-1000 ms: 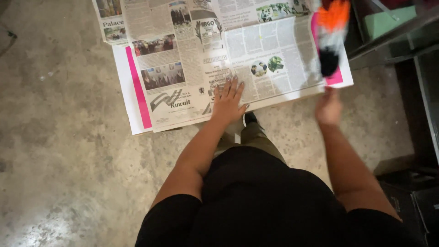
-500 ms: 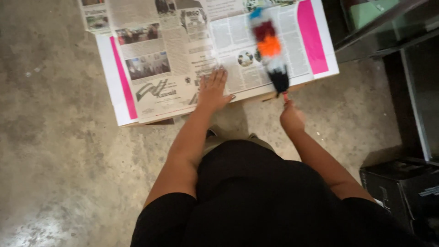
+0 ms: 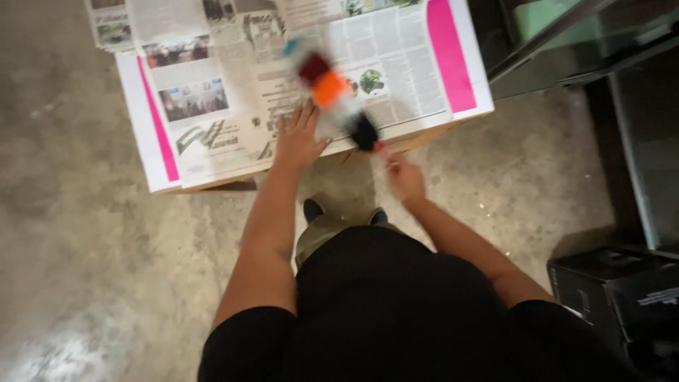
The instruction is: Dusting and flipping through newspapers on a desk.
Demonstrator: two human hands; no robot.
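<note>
The left hand (image 3: 297,138) is lying open and flat on the newspapers (image 3: 233,92) covering the bench (image 3: 424,134), while the right hand (image 3: 404,177) is closing around the thin handle of a multicoloured duster (image 3: 332,95). The duster is blurring over the papers near the bench's front edge, apparently mid-sweep. Its long axis is running diagonally, head pointing up-left, away from the person.

Black short-sleeved top, khaki trousers, dark shoes, bare forearms
</note>
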